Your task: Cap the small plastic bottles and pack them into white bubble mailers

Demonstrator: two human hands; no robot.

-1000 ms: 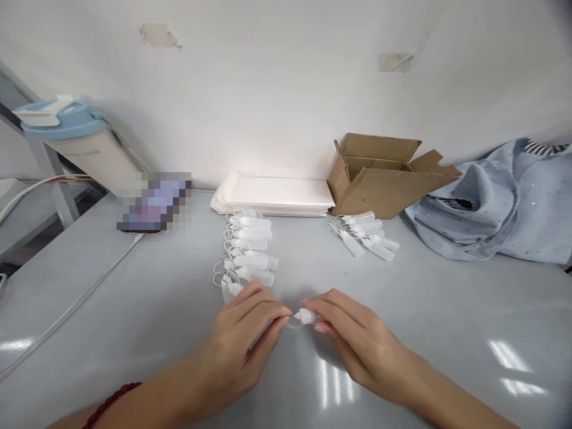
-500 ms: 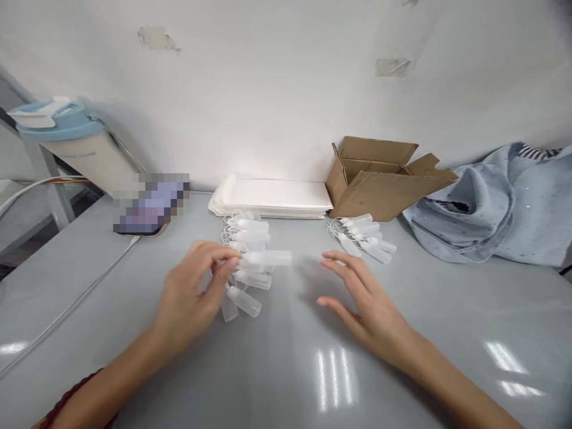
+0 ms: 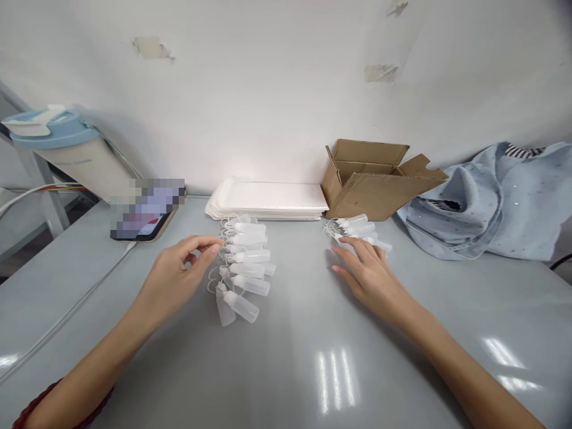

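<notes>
Several small translucent squeeze bottles with tethered white caps lie in a column point(image 3: 245, 265) at the middle of the grey table point(image 3: 286, 357). My left hand point(image 3: 176, 274) hovers just left of that column, thumb and forefinger close together with nothing visible between them. A smaller heap of the same bottles point(image 3: 360, 232) lies in front of the cardboard box. My right hand point(image 3: 369, 271) reaches to it with fingers stretched, the fingertips touching the nearest bottle.
A stack of white flat bags point(image 3: 268, 199) lies against the wall. An open cardboard box point(image 3: 375, 182) sits right of it, then a crumpled blue cloth point(image 3: 496, 199). At the left are a phone point(image 3: 143, 217) on a white cable and a blue-lidded jug point(image 3: 67, 149).
My left hand has laid a bottle into the middle column and drawn back from it. My right hand has moved forward and right to the smaller heap by the box.
</notes>
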